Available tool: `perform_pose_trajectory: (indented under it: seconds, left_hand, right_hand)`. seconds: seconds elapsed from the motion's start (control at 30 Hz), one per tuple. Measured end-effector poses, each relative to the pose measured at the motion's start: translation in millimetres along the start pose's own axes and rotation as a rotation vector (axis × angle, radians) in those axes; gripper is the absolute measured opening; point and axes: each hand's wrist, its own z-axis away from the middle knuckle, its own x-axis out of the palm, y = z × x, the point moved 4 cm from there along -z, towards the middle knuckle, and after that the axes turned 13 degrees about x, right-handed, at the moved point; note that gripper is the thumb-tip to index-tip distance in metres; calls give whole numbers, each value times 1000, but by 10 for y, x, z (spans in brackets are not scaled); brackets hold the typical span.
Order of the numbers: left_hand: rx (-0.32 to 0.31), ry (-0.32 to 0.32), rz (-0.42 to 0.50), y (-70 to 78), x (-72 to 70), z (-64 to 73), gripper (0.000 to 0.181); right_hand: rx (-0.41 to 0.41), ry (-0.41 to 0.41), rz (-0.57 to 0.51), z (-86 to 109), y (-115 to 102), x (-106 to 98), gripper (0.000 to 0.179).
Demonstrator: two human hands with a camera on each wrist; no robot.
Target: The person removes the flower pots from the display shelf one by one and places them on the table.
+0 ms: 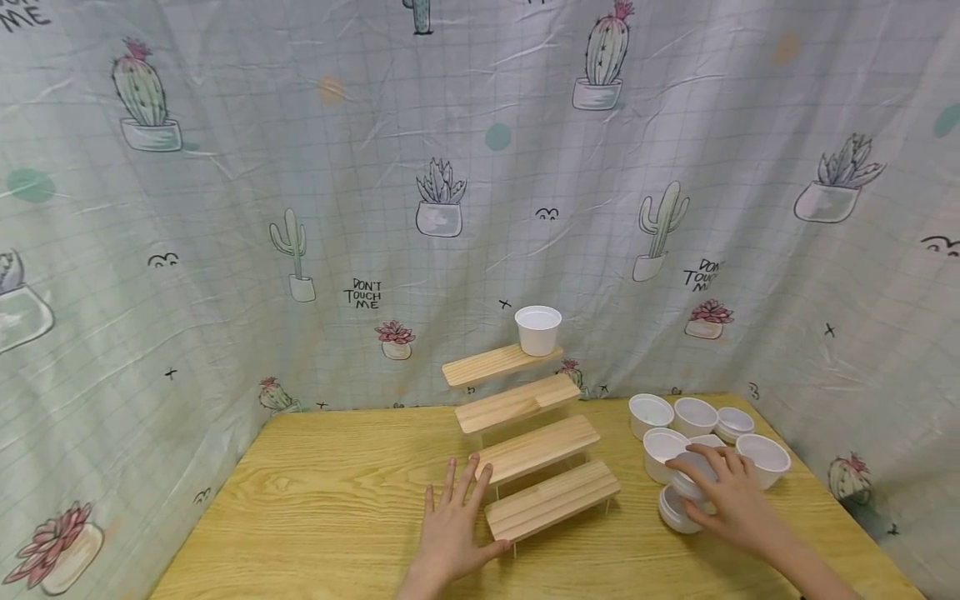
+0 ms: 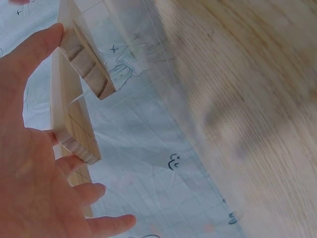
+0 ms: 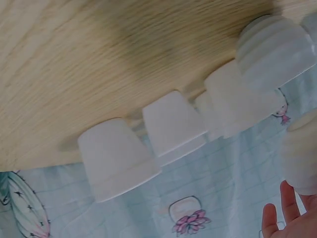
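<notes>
My left hand (image 1: pixel 450 537) spreads its straight fingers at the left ends of a tiered wooden stand (image 1: pixel 551 498). In the left wrist view, its thumb touches the end of one wooden step (image 2: pixel 85 64) and fingers lie against the step behind. A white plant pot (image 1: pixel 537 333) stands upright on the top step, toward its right end. My right hand (image 1: pixel 738 504) grips a small white pot (image 3: pixel 303 153) between thumb and fingers. In the head view, that pot is just above and behind a ribbed white pot (image 1: pixel 676 510) on the table.
Several more white pots, including a tall one (image 1: pixel 650 414) and a wide one (image 1: pixel 763 460), cluster at the table's right side. A curtain (image 1: pixel 495 275) printed with cacti hangs behind and around the wooden-look table (image 1: pixel 315 500).
</notes>
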Motion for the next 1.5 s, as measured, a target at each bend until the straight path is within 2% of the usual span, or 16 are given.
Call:
perform_pose_trajectory:
  seconds: [0.2,0.47,0.7,0.9,1.23,1.4,1.5]
  left_hand:
    - [-1,-6,-10,2,0,-3,96]
    - [-10,-12,1,-3,6,-5,96]
    - [-16,-14,7,-11,14,0,96]
    - [-14,-14,0,-18,29,-3,96]
    - [-14,-13,1,-11,21,-1,96]
    - [-9,-6,4,-6,11,4,97]
    - [-7,-2,7,-4,10,8,97]
  right_hand:
    - [28,8,12,70,133,-27,55]
    - [80,-32,42,174,304,-40,53]
    - [71,6,79,252,393,-37,65]
    - [67,5,113,310,455,-18,73]
    - [23,-32,152,350,486,13,72]
    - [18,-82,158,355,509,41,59]
    - [18,-113,172,364,521,64,61]
